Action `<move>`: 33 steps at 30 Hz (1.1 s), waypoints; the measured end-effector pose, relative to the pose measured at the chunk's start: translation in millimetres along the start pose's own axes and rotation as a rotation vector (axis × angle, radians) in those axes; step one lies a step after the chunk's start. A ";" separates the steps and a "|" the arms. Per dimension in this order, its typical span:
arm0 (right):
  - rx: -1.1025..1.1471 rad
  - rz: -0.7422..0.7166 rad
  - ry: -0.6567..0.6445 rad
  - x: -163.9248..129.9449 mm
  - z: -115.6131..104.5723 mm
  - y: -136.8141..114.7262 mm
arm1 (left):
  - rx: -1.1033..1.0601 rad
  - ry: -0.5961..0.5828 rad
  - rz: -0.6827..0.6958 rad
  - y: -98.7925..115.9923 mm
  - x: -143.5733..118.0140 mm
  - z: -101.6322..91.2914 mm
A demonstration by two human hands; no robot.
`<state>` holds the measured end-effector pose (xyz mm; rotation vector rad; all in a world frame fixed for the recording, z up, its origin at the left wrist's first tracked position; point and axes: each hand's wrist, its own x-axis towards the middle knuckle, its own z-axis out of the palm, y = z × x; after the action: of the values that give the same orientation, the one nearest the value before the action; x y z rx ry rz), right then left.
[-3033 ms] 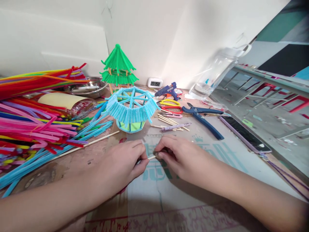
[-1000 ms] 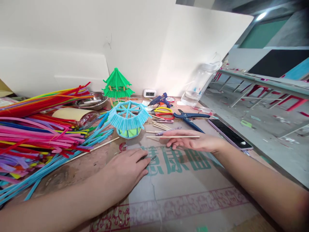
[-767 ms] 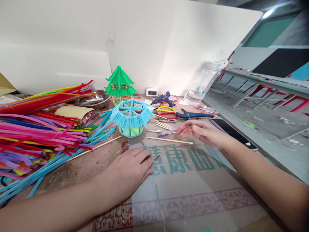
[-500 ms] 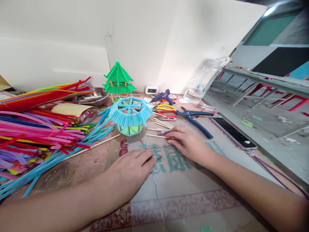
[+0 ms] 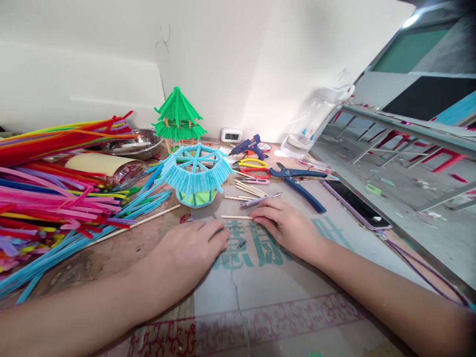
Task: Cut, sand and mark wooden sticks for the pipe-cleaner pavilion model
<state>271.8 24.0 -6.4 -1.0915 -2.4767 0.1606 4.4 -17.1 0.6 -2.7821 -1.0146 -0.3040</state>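
My right hand (image 5: pixel 284 223) pinches one end of a thin wooden stick (image 5: pixel 236 217) between thumb and fingers, low over the plastic-covered table. My left hand (image 5: pixel 195 248) lies palm down on the table, its fingers loosely bent and nothing seen in them; its palm side is hidden. Beyond the hands stands a small model (image 5: pixel 197 173) with a fringed light-blue pipe-cleaner roof and a green base. Just past the right hand are a purple pen (image 5: pixel 260 200) and several more wooden sticks (image 5: pixel 249 187).
Bundled coloured pipe cleaners (image 5: pixel 55 198) fill the left side. A green tiered model (image 5: pixel 178 116), clock (image 5: pixel 231 135), glue gun (image 5: pixel 248 145) and yellow-handled pliers (image 5: pixel 253 163) stand or lie behind. To the right are blue-handled cutters (image 5: pixel 297 181), a phone (image 5: pixel 357 204) and a clear bottle (image 5: pixel 316 119).
My right hand has drawn the wooden stick slightly toward me, away from the pen and other sticks. My left hand stays on the table; the view has shifted a little.
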 end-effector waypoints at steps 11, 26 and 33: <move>-0.055 0.088 0.017 43.7 -31.1 3.2 | -0.189 -0.086 -0.226 -17.7 20.5 2.6; -0.065 0.210 0.029 124.8 4.5 23.0 | -0.329 -0.054 -0.247 -20.8 15.2 -0.9; 0.198 0.293 0.087 47.1 -25.9 -11.0 | -0.382 -0.017 -0.239 -21.8 19.4 2.0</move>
<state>247.1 49.0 35.8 -1.3366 -2.1607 0.4264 5.0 11.7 5.3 -2.9925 -1.4307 -0.5604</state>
